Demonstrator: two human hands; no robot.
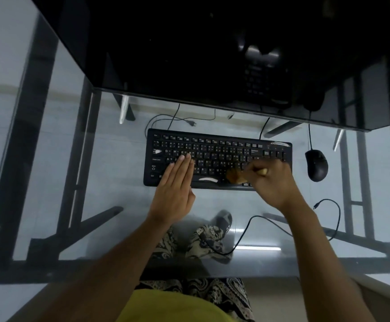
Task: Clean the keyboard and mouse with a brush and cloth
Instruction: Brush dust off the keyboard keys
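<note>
Keyboard (217,159) laid long axis left-right on glass desk (110,196). Left hand (176,182) pressed flat on left keys. Brush (238,176) gripped by right hand (270,180) over right keys; mouse (316,165) lies just right, nearer right hand.

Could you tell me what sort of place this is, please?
Probably a home computer desk: a glass-topped table carries a black keyboard, a wired mouse and a dark monitor. The left hand rests on the keys while the right hand holds a brush.

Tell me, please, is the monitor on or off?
Seemingly off: the monitor screen is black, showing only reflections of the keyboard.
</note>
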